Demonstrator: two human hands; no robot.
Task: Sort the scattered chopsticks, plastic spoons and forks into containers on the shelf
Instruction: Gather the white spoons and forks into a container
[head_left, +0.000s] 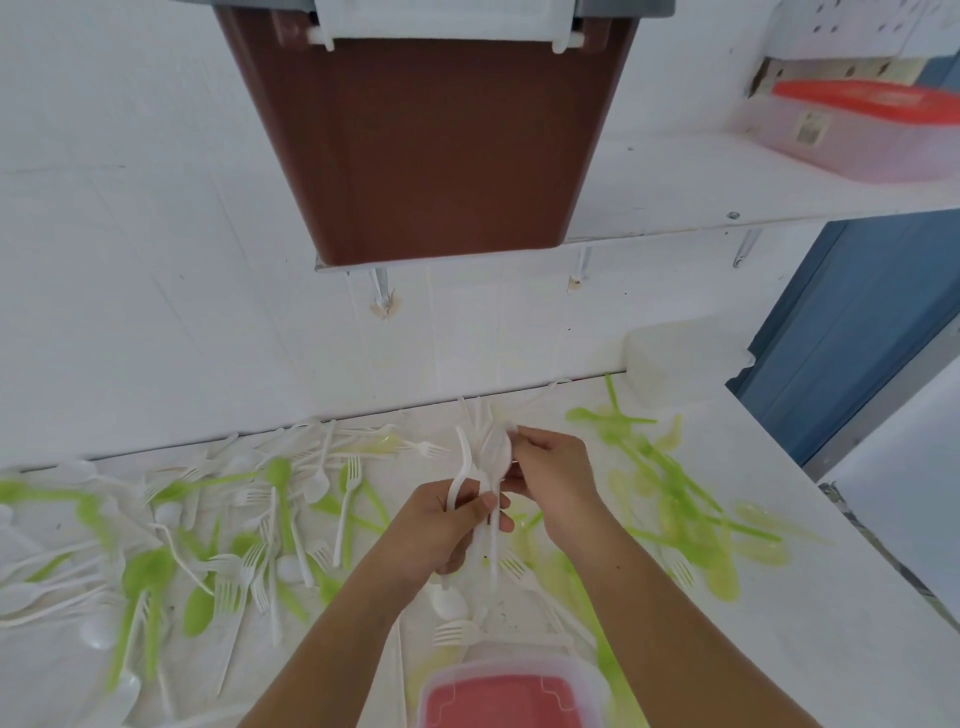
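White counter (831, 597) under scattered cutlery (279, 472): white cutlery bundle (491, 449), long axis pointing away toward the brown container (431, 145) on the shelf (675, 202) above; left hand (447, 525) fingers curled round its handles, right hand (558, 475) pinching its upper end.

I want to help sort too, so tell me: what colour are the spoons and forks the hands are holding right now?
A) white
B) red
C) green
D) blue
A: the left hand and right hand both grip a bunch of white cutlery, while the green cutlery lies loose on the table.
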